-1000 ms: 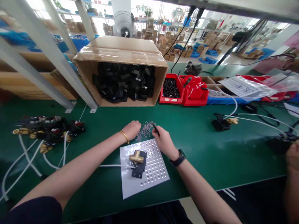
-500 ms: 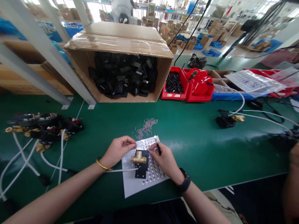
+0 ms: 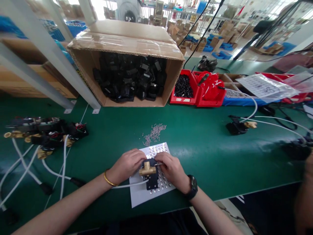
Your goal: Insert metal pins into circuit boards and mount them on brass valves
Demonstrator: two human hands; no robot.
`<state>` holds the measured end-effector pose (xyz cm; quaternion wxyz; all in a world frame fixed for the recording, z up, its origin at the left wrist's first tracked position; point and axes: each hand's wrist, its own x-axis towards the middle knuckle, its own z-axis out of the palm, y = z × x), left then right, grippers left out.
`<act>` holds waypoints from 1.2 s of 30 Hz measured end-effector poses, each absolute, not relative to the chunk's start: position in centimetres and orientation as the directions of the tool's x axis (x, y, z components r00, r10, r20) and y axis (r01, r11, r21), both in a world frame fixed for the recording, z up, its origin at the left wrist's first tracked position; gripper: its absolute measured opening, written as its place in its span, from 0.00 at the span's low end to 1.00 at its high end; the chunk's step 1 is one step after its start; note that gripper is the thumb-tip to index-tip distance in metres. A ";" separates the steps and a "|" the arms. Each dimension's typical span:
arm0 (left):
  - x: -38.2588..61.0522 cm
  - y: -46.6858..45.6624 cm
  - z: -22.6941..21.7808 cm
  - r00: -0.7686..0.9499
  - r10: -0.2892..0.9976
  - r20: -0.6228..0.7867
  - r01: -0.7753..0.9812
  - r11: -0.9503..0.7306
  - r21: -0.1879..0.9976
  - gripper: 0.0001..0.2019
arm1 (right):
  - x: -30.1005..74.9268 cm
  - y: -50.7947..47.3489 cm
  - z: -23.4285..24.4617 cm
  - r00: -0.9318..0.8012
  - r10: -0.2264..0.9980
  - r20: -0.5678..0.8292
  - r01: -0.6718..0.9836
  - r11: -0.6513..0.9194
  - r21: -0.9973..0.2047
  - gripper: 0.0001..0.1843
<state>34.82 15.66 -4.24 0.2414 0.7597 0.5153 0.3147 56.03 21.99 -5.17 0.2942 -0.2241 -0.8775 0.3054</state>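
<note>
A black unit with a brass tee fitting [image 3: 147,169] and a white cable lies on a white sheet [image 3: 139,196] dotted with rows of small shiny round pieces. My left hand [image 3: 128,165], a gold bangle at its wrist, has its curled fingers closed at the unit's upper left edge. On the other side, my right hand [image 3: 172,169] is closed around a slim tool [image 3: 158,164]; only a thin metal length shows, pointing left near the brass fitting. Its grip is hidden by the fingers. Beyond the sheet lies a loose heap of tiny screws or pins [image 3: 156,132].
A cardboard box [image 3: 127,36] of black housings stands behind. Red bins [image 3: 184,100] adjoin it to the right. Several cabled brass-and-black units [image 3: 46,132] lie left; another unit [image 3: 237,128] lies right. A person's arm [image 3: 306,192] is at the right edge.
Both hands have drawn in against the unit, which has shifted slightly right. The tool in my right hand has swung from pointing away to lying sideways, its tip near the brass fitting.
</note>
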 end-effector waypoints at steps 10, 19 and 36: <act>35.5 14.6 -4.2 0.071 0.983 0.172 0.591 -0.180 0.786 0.04 | 56.0 22.3 -5.2 -0.778 0.555 0.293 0.247 0.700 -0.670 0.15; 35.2 14.4 -4.5 0.339 0.838 0.428 0.794 -0.499 0.348 0.08 | 56.5 25.3 -3.3 -0.572 0.816 0.087 0.541 0.455 -0.707 0.09; 32.9 22.2 -4.3 -0.157 0.981 0.116 0.858 0.078 0.507 0.06 | 53.6 34.7 -3.0 -0.483 0.876 0.016 0.791 0.443 -0.422 0.03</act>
